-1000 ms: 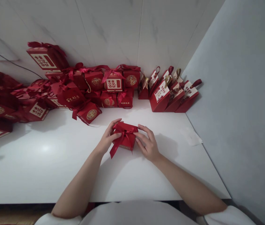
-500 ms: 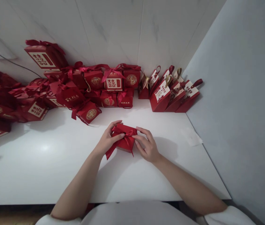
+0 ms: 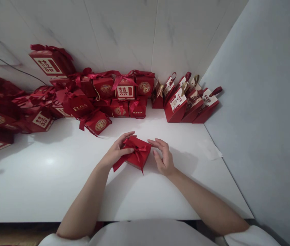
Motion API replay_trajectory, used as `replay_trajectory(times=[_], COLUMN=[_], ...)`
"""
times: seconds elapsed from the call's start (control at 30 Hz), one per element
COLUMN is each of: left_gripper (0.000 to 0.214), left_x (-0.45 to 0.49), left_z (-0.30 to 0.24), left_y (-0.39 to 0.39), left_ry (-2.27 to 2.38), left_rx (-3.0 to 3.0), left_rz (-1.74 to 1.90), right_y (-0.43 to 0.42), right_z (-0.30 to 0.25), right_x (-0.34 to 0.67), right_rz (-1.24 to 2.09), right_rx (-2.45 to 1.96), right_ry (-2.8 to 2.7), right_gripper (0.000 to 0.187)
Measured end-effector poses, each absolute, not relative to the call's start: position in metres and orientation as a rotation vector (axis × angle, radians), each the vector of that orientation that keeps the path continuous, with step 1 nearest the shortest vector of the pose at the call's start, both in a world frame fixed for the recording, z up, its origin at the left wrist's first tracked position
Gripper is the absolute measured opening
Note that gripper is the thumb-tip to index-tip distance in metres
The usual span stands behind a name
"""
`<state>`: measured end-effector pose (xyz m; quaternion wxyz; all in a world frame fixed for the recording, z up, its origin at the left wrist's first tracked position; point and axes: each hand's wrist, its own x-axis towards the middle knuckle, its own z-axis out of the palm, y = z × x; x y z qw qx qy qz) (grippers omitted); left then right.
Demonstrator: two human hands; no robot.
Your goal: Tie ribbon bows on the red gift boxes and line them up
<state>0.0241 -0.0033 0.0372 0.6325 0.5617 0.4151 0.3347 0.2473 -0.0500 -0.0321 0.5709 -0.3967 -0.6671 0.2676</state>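
A small red gift box (image 3: 143, 158) with a red ribbon bow (image 3: 137, 150) on its top sits on the white table in front of me. My left hand (image 3: 118, 150) grips the box from the left, its thumb lying on top by the knot and its fingers behind the far side. One ribbon tail hangs off the left side and another over the near edge. To the right of the box is my right hand (image 3: 164, 155), fingers apart and slightly curled, holding nothing. Its fingertips are close to the box's right corner; whether they touch it, I cannot tell.
Red boxes with ribbons (image 3: 106, 87) are stacked along the tiled wall, reaching to the left edge. Several triangular red boxes with strap loops (image 3: 177, 104) stand at the back right. A white scrap of paper (image 3: 212, 150) lies near the table's right edge, beside a pale panel (image 3: 267, 112).
My right hand has let go of the ribbon bow and moved slightly right. The box has turned a little, while my left hand keeps its hold.
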Motion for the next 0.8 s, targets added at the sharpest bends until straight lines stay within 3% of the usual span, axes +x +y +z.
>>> replay_trajectory(times=[0.3, 0.37, 0.53, 0.67, 0.73, 0.8], left_gripper=[0.051, 0.057, 0.101, 0.1, 0.104, 0.094], left_x=[-0.004, 0.0, 0.024, 0.042, 0.041, 0.03], left_z=[0.062, 0.078, 0.087, 0.1, 0.13, 0.174], left_y=[-0.003, -0.018, -0.052, -0.05, -0.047, -0.049], left_ry=[1.116, 1.113, 1.217, 1.34, 1.343, 1.327], left_rx=[1.46, 1.693, 2.075, 2.201, 2.297, 2.35], left_rz=[1.032, 0.888, 0.601, 0.418, 0.172, 0.09], right_y=[-0.049, -0.046, -0.039, -0.037, -0.037, -0.038], right_z=[-0.036, -0.035, -0.033, -0.037, -0.041, -0.043], right_x=[0.25, 0.249, 0.252, 0.259, 0.264, 0.267], right_rz=[0.973, 1.051, 1.133, 1.176, 1.183, 1.185], right_rx=[-1.064, -1.071, -1.106, -1.125, -1.142, -1.168], right_ry=[-1.388, -1.349, -1.215, -1.14, -1.127, -1.122], right_gripper=[0.038, 0.037, 0.038, 0.04, 0.039, 0.038])
